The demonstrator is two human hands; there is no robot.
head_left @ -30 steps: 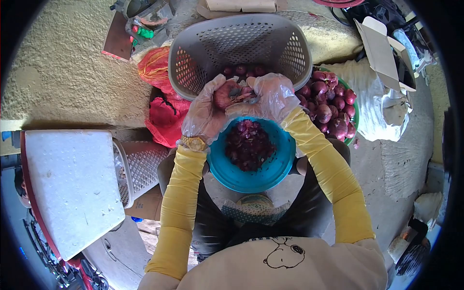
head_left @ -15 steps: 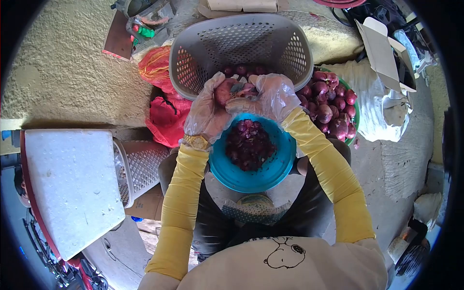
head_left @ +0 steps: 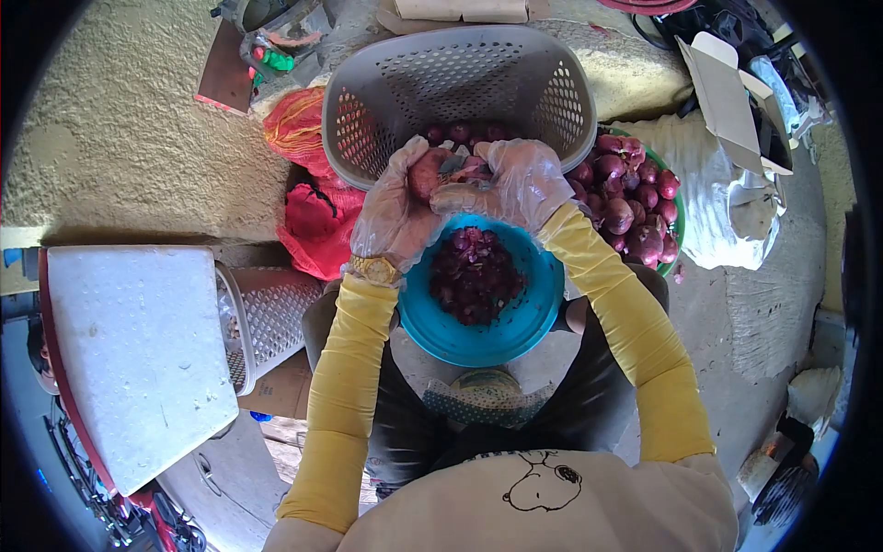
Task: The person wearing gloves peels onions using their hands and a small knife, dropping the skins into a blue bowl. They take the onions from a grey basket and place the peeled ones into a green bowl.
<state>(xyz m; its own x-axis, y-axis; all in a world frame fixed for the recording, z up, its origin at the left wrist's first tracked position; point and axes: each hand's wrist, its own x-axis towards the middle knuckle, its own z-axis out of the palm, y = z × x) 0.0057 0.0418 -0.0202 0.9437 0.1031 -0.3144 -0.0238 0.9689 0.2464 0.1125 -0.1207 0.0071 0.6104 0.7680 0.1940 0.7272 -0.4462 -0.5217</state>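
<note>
Both hands wear clear plastic gloves and meet over the near rim of the grey basket. My left hand [head_left: 395, 210] is closed around a red onion [head_left: 425, 175]. Against that onion, my right hand [head_left: 526, 182] is closed, its fingers curled toward the left palm. A small grey blade-like piece [head_left: 452, 165] shows between the hands; its handle is hidden by the right fingers. Loose purple skin shows beside it. Directly below the hands, a blue basin [head_left: 428, 333] holds a heap of onions and purple skins.
The grey perforated basket [head_left: 451, 78] has several onions in its bottom. On the right, a green tray [head_left: 680, 225] is piled with red onions beside a white sack [head_left: 736, 221]. Red net bags [head_left: 317, 225] lie left. A white foam board [head_left: 138, 350] stands at far left.
The hands stay in nearly the same place. The right fingers and the grey piece shift slightly against the onion.
</note>
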